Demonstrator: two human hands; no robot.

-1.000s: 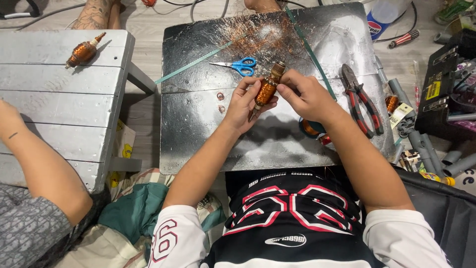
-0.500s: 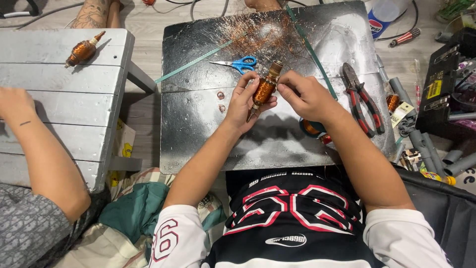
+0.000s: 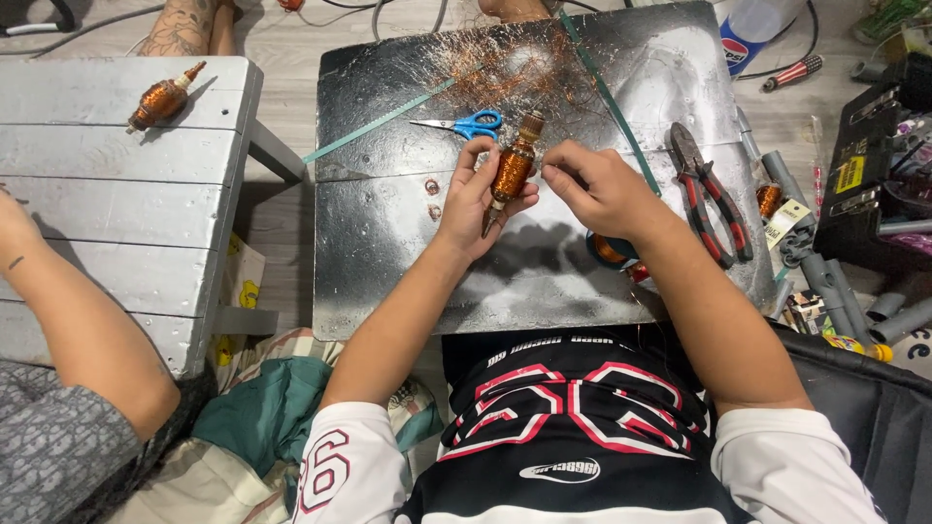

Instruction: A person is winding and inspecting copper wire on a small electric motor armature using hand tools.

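Copper-wound armature (image 3: pixel 512 171): held upright over mid metal sheet (image 3: pixel 388 252), left hand (image 3: pixel 473 199) curled around its body; right hand (image 3: pixel 594 186) pinches closed just beside its top. Scissors (image 3: pixel 466 124) near, beyond. Pliers (image 3: pixel 709 199) near the sheet's right edge. Bare sheet toward the near edge.

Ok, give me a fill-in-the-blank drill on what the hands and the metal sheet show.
1. The left hand holds a copper-wound armature above the ____ sheet.
2. The scissors have ____ handles.
3. The red-handled pliers lie to the ____ of the right hand.

Missing words: metal; blue; right
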